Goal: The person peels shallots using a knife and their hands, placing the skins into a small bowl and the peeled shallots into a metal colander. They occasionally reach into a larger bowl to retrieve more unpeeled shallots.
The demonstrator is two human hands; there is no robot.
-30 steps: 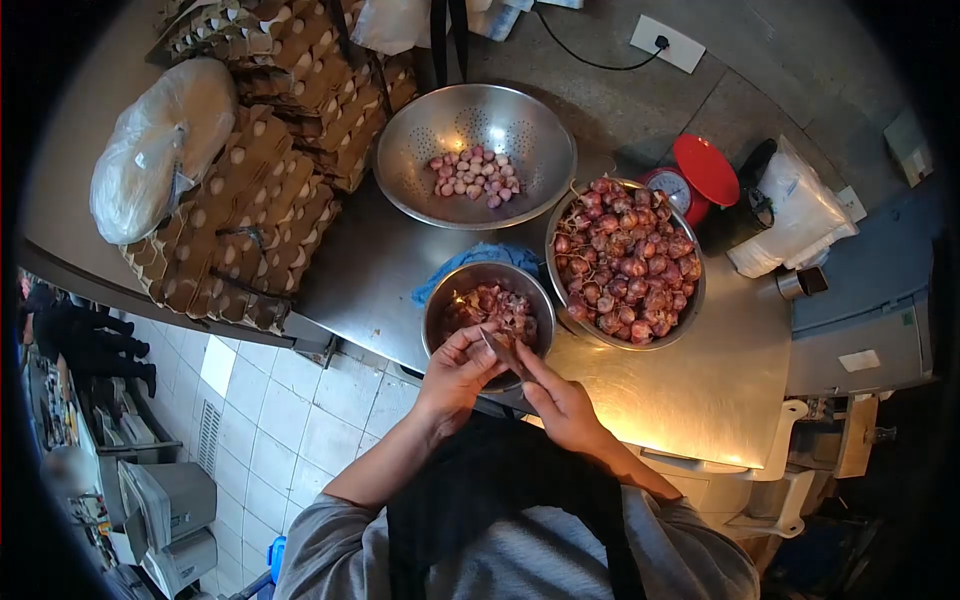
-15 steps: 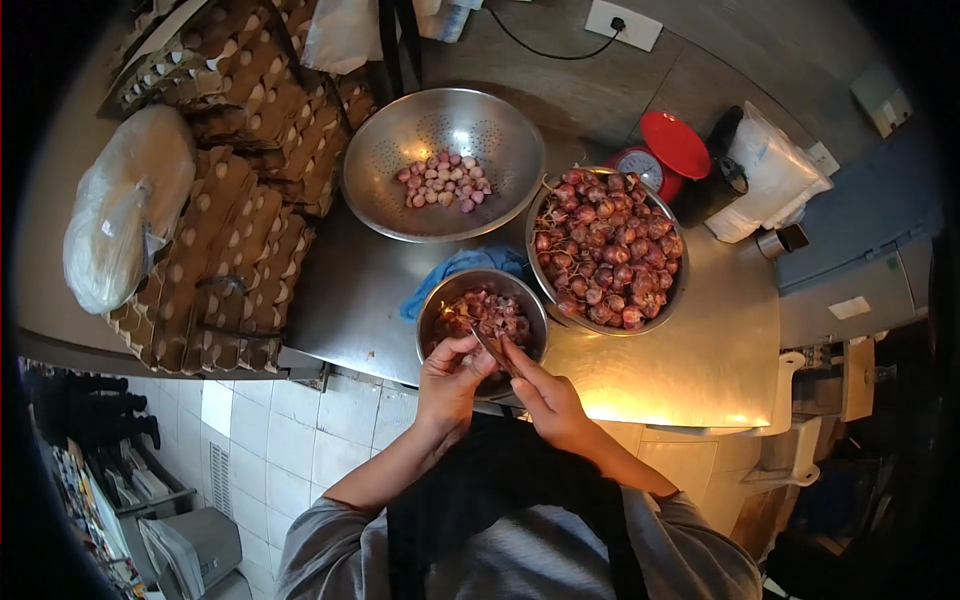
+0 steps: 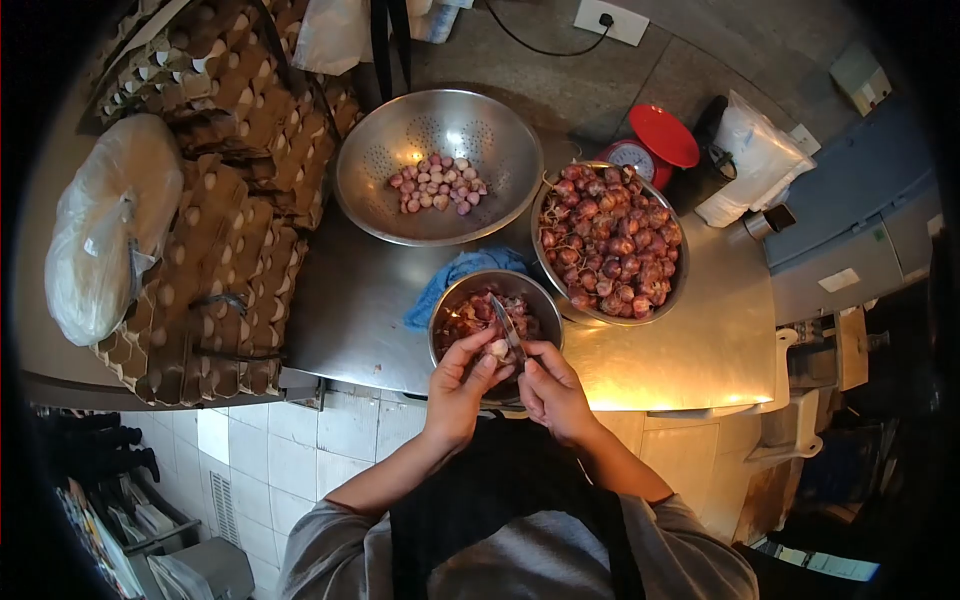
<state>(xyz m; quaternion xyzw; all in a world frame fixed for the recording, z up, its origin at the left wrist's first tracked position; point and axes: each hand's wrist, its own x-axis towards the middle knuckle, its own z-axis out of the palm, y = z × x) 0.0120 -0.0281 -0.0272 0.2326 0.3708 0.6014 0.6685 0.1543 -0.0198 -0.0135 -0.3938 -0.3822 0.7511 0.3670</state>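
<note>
Between the fingertips of my left hand (image 3: 460, 385) is a pale, partly peeled shallot (image 3: 497, 349). My right hand (image 3: 556, 390) grips a small knife (image 3: 506, 322), its blade slanting up and leftward beside the shallot. Both hands are over the near side of a steel bowl (image 3: 437, 312) holding reddish-purple peelings (image 3: 470, 318). Behind it stands a large colander (image 3: 365, 165) with peeled shallots (image 3: 437, 184) in its bottom. To the right, a round steel bowl (image 3: 680, 285) is heaped with unpeeled red shallots (image 3: 610, 240).
A blue cloth (image 3: 440, 280) lies behind the peelings bowl on the steel table (image 3: 350, 320). Stacked egg trays (image 3: 220, 290) and a tied plastic bag (image 3: 115, 230) stand at left. A red scale (image 3: 665, 138) and a white bag (image 3: 755, 155) are at back right.
The knife blade has swung more upright, and a pale shallot now shows in my left fingers. My hands have shifted slightly right in view. The camera view has also moved slightly.
</note>
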